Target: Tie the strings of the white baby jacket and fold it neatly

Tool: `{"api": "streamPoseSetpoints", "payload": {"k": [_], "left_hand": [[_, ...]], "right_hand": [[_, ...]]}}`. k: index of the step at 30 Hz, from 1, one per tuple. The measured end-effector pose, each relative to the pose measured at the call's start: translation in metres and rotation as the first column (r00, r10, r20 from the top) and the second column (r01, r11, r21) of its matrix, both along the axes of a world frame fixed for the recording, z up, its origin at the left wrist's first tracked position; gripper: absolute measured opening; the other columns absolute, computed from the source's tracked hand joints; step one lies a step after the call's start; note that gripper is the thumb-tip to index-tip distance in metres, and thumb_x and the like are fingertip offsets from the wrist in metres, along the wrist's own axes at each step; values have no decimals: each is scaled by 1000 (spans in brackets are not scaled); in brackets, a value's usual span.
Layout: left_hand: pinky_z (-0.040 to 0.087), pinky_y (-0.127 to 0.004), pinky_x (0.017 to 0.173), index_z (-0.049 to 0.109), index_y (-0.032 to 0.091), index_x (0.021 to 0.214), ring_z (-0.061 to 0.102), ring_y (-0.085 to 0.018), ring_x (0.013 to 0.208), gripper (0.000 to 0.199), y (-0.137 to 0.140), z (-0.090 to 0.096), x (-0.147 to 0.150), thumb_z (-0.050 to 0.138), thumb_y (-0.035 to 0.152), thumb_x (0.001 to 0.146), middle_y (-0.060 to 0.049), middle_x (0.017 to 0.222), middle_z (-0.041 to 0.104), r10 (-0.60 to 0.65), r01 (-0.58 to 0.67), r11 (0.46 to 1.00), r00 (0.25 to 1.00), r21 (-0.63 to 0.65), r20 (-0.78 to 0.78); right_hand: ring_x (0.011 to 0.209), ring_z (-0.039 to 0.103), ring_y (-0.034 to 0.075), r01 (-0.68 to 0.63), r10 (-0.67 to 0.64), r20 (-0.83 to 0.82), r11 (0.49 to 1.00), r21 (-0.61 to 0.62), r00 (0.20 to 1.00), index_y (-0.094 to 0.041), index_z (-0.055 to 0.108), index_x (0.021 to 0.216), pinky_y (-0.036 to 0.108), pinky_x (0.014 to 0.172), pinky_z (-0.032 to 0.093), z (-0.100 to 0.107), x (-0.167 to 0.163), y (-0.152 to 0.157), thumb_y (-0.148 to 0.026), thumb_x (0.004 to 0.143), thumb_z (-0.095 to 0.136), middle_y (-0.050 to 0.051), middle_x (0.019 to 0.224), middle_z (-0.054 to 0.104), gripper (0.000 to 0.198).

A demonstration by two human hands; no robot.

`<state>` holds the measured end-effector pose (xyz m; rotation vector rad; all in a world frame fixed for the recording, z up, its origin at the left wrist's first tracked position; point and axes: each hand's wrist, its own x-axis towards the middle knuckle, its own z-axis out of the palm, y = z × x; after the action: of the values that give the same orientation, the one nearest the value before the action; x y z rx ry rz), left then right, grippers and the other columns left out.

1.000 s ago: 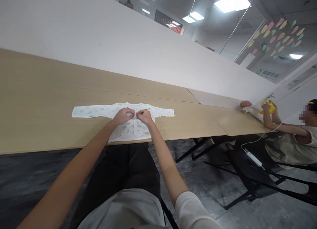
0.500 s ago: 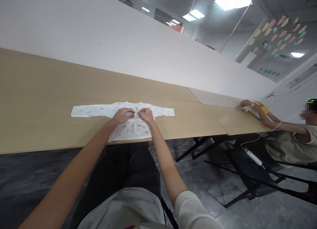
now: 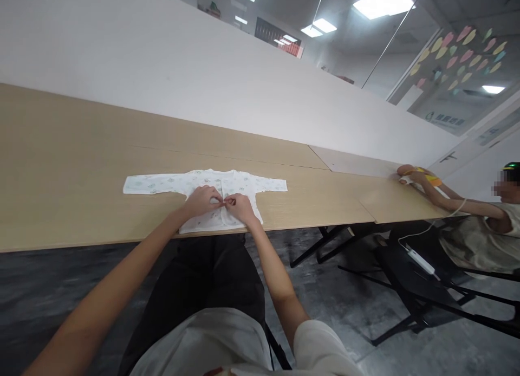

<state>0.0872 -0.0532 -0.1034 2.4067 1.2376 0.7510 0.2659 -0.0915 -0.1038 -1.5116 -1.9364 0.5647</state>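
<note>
A small white baby shirt (image 3: 203,222) with a faint print lies face up on the table, its collar away from me and both sleeves spread sideways. My left hand (image 3: 203,201) pinches the shirt's front edge at the middle, thumb and index finger together. Right beside it, my right hand (image 3: 239,207) pinches the same front opening, and the fingertips of both hands nearly meet. The fingers hide the exact bit of cloth or fastener between them. The shirt's lower hem lies close to the table's front edge.
The long wooden table (image 3: 81,143) runs along a white wall (image 3: 134,56). At the right, another person's arms (image 3: 455,200) reach to a doll (image 3: 406,171) in yellow clothing. A black folding chair (image 3: 410,273) bearing a white power strip (image 3: 421,262) stands below.
Both hands have moved down the shirt's front from near the collar to mid-chest, closer to me. The front flap that hung curved now lies straighter, with the two front edges together.
</note>
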Motion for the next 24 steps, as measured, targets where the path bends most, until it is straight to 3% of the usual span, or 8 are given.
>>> {"api": "streamPoseSetpoints", "payload": {"k": [5,10,14,19,24], "left_hand": [[49,-41,89,76,27,72,65,-29,87,30,-1,-5,-1,58,50,71,-7,84,74,10,-5,997,998,-71,69],[49,-42,91,74,26,69,65,-30,90,25,-2,-6,-1,56,44,71,-7,84,74,2,0,999,999,-42,45],[48,-43,92,72,25,66,65,-30,90,26,-1,-7,2,54,43,72,-7,84,73,-6,6,1000,999,-4,43],[47,-41,92,73,25,67,65,-28,90,28,-2,-7,5,54,44,73,-7,83,73,-13,11,999,999,37,37],[47,-38,88,73,23,72,64,-25,88,32,-6,-5,6,52,46,77,-7,84,73,-37,35,999,997,42,66]], "right_hand": [[78,68,18,67,-67,26,997,-29,997,-16,77,82,24,73,47,1,-4,1,-12,78,68,5,81,75,10],[66,66,16,81,-84,-20,989,-123,996,-18,75,72,24,68,47,9,-2,1,-13,78,67,2,68,71,11],[69,68,19,114,-113,16,988,-106,993,-17,74,65,25,70,48,14,-6,-1,-9,75,66,5,70,73,15],[84,71,22,190,-187,69,981,-35,980,-16,77,75,26,78,49,14,-15,-4,-9,76,65,9,84,77,14],[85,71,17,175,-175,9,981,-82,985,-16,77,81,21,76,48,16,-15,-10,-8,80,63,6,86,78,16]]}}
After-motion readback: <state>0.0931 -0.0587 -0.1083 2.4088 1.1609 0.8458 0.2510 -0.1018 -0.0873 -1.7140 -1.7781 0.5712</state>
